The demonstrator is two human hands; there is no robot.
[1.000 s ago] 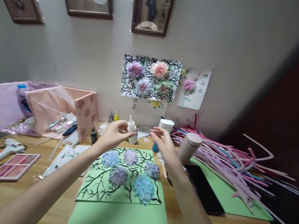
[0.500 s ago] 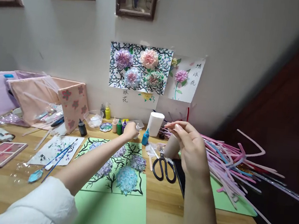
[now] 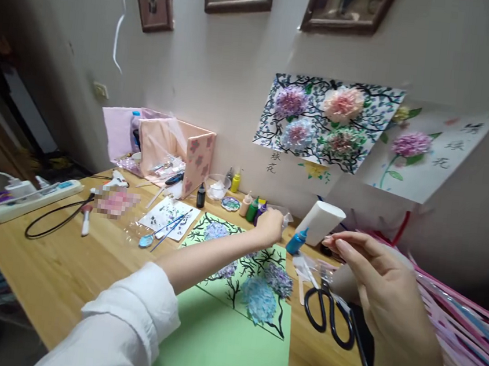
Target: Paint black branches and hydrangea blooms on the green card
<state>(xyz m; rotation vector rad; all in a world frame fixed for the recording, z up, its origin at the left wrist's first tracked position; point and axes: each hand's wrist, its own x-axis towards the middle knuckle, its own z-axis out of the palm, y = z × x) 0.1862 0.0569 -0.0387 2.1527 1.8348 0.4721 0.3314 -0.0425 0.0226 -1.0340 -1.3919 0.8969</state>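
Observation:
My left hand point(image 3: 270, 225) reaches over the green sheet point(image 3: 227, 344) to the row of paint bottles at the back. Its fingers are closed at a small white bottle point(image 3: 287, 219), which shows at the hand's right side. Beside it stand a purple bottle point(image 3: 261, 210), a green bottle point(image 3: 253, 209) and a blue bottle point(image 3: 296, 242). My right hand point(image 3: 380, 282) is raised above the scissors point(image 3: 329, 317), thumb and fingertips pinched together; what they hold, if anything, is too small to make out. Painted black branches and a pale blue paper flower point(image 3: 258, 301) cover the sheet's upper part.
A white container point(image 3: 321, 223) stands against the wall. Fuzzy craft stems point(image 3: 467, 311) lie at the right. Further left are brushes on a paint-stained paper point(image 3: 168, 217), a pink fabric box point(image 3: 198, 163), a glue gun point(image 3: 116, 180) and a power strip point(image 3: 35, 202).
The view has swung left, so everything sits further right and the power strip has come into sight. My left hand stays at the white bottle; my right hand keeps its pinch.

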